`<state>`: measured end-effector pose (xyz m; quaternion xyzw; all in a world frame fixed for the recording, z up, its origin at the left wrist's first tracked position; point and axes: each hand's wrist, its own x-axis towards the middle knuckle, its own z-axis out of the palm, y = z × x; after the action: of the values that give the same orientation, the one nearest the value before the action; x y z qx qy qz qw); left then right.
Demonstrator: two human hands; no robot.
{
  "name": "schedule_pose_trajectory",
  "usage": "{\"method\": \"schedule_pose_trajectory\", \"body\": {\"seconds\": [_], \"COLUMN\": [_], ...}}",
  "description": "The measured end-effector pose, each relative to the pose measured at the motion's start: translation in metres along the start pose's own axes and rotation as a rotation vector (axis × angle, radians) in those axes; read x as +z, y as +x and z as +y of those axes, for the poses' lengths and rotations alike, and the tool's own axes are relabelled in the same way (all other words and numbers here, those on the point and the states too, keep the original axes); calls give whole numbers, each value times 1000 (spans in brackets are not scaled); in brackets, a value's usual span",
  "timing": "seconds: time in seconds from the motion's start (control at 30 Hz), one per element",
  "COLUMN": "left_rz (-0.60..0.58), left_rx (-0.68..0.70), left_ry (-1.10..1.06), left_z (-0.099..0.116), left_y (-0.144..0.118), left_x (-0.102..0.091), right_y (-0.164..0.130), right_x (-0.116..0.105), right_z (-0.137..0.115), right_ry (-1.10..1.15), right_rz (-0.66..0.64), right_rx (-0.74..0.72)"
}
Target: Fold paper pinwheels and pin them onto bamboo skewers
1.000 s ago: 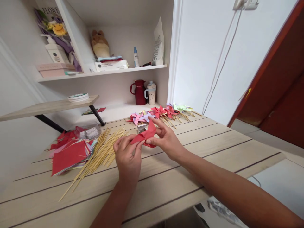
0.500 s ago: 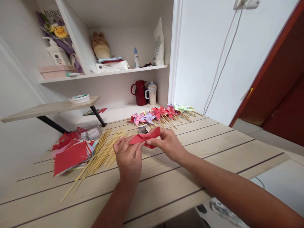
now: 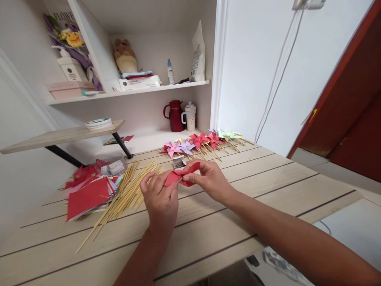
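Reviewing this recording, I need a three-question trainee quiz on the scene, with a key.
1. True or false: only the left hand touches the folded red paper.
2. Beside the dark-red handled jug stands: A) pink box; B) speckled cream lidded cup; C) brown plush toy.
3. Fill in: loose thin wooden sticks lie between the left hand and the ___-topped paper stack.

Key: 1 false, the right hand does too; 2 B; 3 red.

light soft, fairly bright | wall (image 3: 247, 55) palest | door (image 3: 354, 127) dim | edges stretched | small print (image 3: 135, 82) blurred
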<state>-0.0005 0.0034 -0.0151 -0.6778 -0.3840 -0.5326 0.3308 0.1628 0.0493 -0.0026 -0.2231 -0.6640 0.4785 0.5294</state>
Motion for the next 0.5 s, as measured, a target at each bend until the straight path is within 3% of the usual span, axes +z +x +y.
{"method": "schedule_pose_trajectory", "body": {"seconds": [0.23,0.5], "left_rz": [-16,24], "left_rx": [24,-118], "left_ry": [47,8], "left_z": [3,6], "left_y": [2,3], "left_x": [0,2], "right_y": [-1,0], "right_x": [4,2], "right_z": [3,7], "right_ry": [-95,-138], "right_rz": [62,97], "right_rx": [-63,-190]}}
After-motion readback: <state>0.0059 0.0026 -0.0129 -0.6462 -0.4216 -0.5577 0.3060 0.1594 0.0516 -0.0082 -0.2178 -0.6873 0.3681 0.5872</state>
